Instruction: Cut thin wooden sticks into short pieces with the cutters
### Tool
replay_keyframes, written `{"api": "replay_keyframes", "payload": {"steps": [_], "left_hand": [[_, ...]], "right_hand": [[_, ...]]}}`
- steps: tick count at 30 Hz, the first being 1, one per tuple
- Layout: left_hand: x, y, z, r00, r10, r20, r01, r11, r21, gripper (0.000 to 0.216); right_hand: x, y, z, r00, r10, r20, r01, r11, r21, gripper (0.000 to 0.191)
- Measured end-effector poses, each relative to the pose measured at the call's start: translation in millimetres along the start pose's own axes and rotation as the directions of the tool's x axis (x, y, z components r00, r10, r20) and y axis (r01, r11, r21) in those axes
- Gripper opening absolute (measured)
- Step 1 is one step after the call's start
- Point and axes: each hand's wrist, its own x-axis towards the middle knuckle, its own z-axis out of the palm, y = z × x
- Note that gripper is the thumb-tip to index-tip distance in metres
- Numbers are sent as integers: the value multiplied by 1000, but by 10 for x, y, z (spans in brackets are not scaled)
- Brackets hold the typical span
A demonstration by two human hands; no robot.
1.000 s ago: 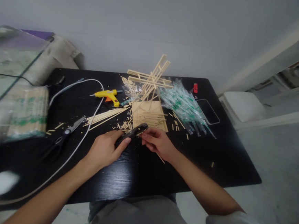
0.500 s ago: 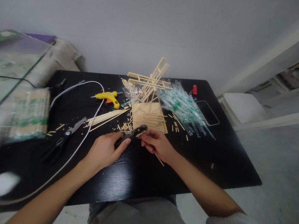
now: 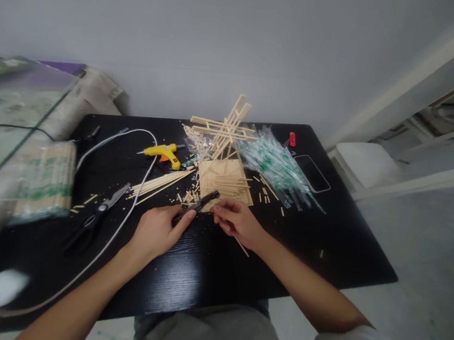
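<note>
My left hand [image 3: 159,230] is wrapped round a pair of dark pliers [image 3: 201,204], whose jaws point up and to the right. Just beside the jaws, my right hand [image 3: 235,220] is closed with its fingertips pinched on a thin wooden stick [image 3: 243,248]; the stick's tail shows below the palm, and its front end is mostly hidden. Beyond both hands lies a square wooden base [image 3: 244,196] with a pile of sticks on it. From behind the base rises a windmill-like structure of crossed sticks [image 3: 228,131].
A yellow glue gun [image 3: 165,153] and loose long sticks [image 3: 161,183] lie left of the base. Scissors [image 3: 100,212] rest near a white cable [image 3: 122,224]. Plastic-wrapped sticks [image 3: 277,163], a phone [image 3: 312,173] and a red object [image 3: 292,139] are on the right.
The plier jaws and my right fingertips look slightly further apart. Both hands keep their holds, and the whole view has shifted a little.
</note>
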Motion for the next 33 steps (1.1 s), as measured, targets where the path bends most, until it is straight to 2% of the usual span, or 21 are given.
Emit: {"api": "replay_keyframes", "payload": {"steps": [8, 12, 16, 21, 24, 28, 33], "left_hand": [[54, -39, -40, 999, -13, -50, 2, 978, -210, 55], [43, -49, -25, 996, -60, -67, 33, 936, -350, 52], [34, -37, 52, 991, -110, -78, 53, 849, -526, 41], [45, 6, 102, 995, -94, -21, 50, 692, -720, 33], [44, 31, 101, 997, -74, 15, 61, 670, -740, 29], [40, 53, 93, 997, -75, 9, 56, 664, -745, 27], [39, 32, 99, 998, -60, 1, 42, 691, -721, 25]], "right_hand": [[-6, -2, -12, 1000, -9, 9, 9, 1000, -24, 31], [-39, -2, 19, 996, -72, 44, 77, 987, -139, 39], [-69, 37, 57, 992, -95, 81, 114, 953, -280, 38], [-89, 109, 92, 992, -73, 107, 105, 937, -332, 35], [-94, 130, 106, 993, -66, 96, 95, 936, -340, 32], [-94, 139, 116, 994, -57, 94, 85, 940, -330, 34], [-86, 133, 119, 998, -26, 63, 45, 944, -327, 36]]}}
